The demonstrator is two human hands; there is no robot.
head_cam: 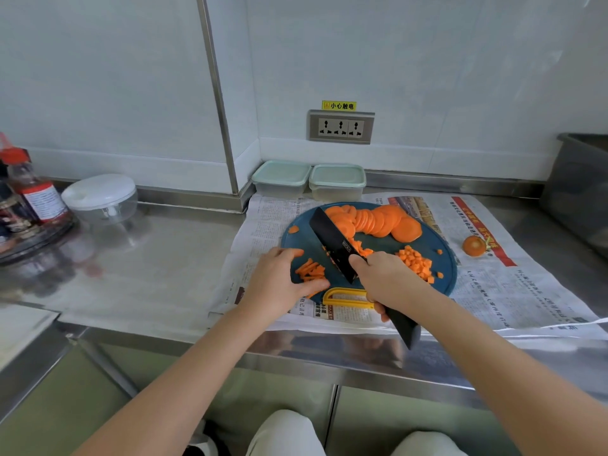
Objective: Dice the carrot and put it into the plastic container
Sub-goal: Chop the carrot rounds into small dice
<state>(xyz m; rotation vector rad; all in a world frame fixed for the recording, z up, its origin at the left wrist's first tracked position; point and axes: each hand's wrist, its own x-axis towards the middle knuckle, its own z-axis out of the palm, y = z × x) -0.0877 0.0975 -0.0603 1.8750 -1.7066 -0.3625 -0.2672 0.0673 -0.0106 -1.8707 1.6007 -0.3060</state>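
A round dark blue cutting board lies on newspaper. Carrot slices fan across its far side, a pile of diced carrot sits on its right, and carrot strips lie near its left front. My left hand curls around the strips, fingertips and thumb touching them. My right hand grips the handle of a black cleaver, whose blade angles down onto the board beside the strips. Two lidded plastic containers stand behind the board by the wall.
A carrot end lies on the newspaper to the right. A yellow peeler sits at the board's front. A clear chopper bowl and sauce bottles stand left. A steel bin is at right.
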